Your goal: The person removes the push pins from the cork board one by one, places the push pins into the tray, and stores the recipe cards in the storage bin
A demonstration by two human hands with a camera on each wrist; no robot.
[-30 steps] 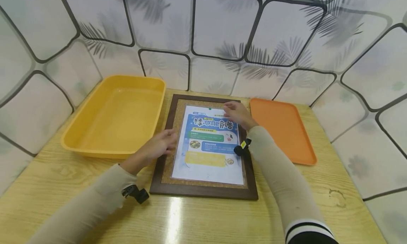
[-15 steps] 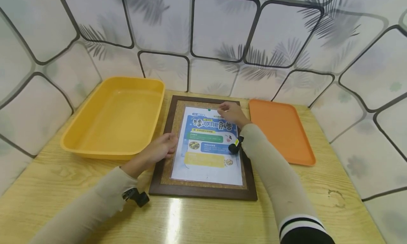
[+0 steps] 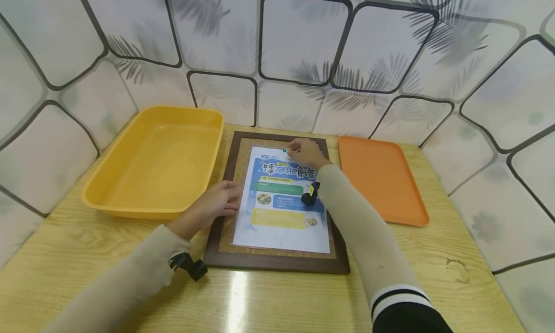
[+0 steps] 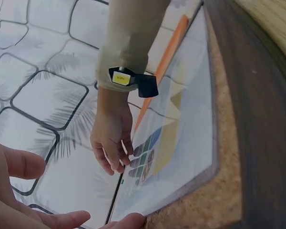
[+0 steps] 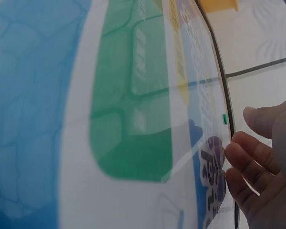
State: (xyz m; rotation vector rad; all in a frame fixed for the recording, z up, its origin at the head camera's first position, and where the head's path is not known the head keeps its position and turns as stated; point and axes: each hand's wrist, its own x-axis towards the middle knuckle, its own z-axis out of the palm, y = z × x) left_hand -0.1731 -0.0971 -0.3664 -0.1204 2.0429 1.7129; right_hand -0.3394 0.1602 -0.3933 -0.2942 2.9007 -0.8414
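Note:
A laminated poster with blue, green and yellow print lies on a cork board with a dark brown frame. At the poster's top middle, a small green pushpin shows. My right hand is just right of the pin, over the poster's top edge. The right wrist view has its thumb and bent fingers apart, beside the green pin, with nothing between them. My left hand lies at the board's left side, fingers extended toward the poster's left edge; its thumb stands apart in the left wrist view.
A deep yellow tray stands left of the board, close to the left forearm. To the right lies a flat orange tray. Patterned wall panels rise behind and on both sides of the wooden table.
My right hand has moved left along the poster's top edge, from the upper right corner to the green pin. My left hand has stayed nearly in place.

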